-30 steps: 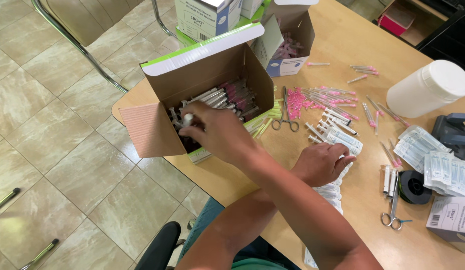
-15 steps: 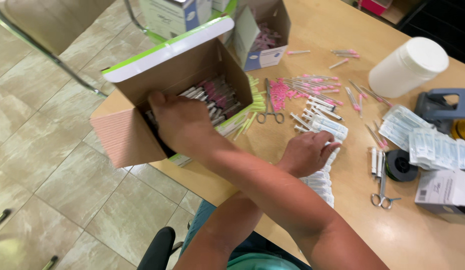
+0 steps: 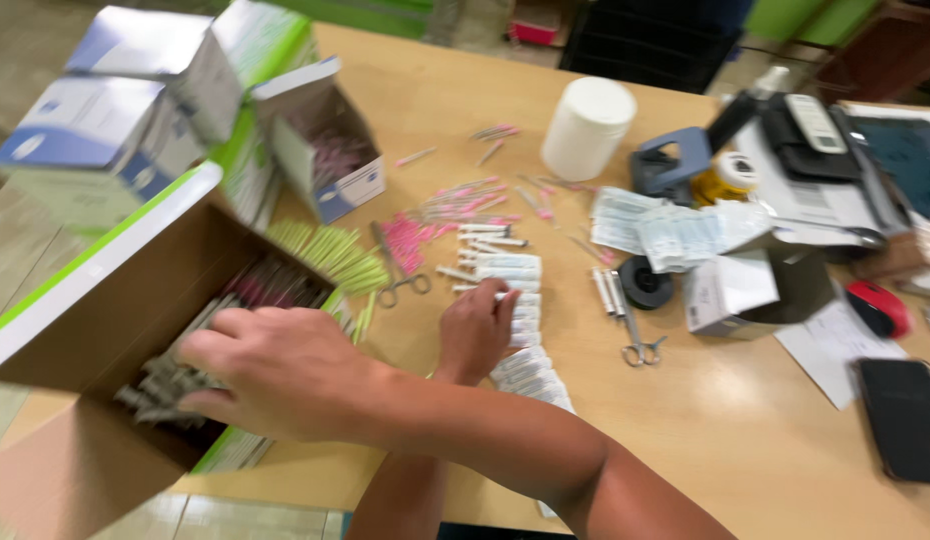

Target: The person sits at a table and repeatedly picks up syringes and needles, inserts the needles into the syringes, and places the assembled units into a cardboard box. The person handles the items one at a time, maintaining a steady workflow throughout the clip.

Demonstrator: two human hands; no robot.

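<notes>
My arms are crossed. My right hand (image 3: 275, 372) reaches left into an open cardboard box (image 3: 80, 300) with a white and green lid, and its fingers curl over a bundle of grey wrapped syringes (image 3: 160, 390) inside. My left hand (image 3: 477, 330) rests on the wooden table (image 3: 745, 440), fingers closed on the top of a row of white sealed packets (image 3: 525, 365). Steel scissors (image 3: 397, 285) lie just left of that hand, beside green-capped needles (image 3: 335, 255) and pink-capped needles (image 3: 410, 240).
Stacked white and blue boxes (image 3: 115, 130) stand at the far left, one small box (image 3: 325, 150) open. A white jar (image 3: 585, 128), black tape roll (image 3: 645, 283), second scissors (image 3: 640, 345), paper packets (image 3: 675, 235), red mouse (image 3: 878, 310) and dark phone (image 3: 905, 415) lie to the right.
The view has swung right and closer. My right hand stays in the box, sunk deeper among the syringes. My left hand has stayed on the white packets.
</notes>
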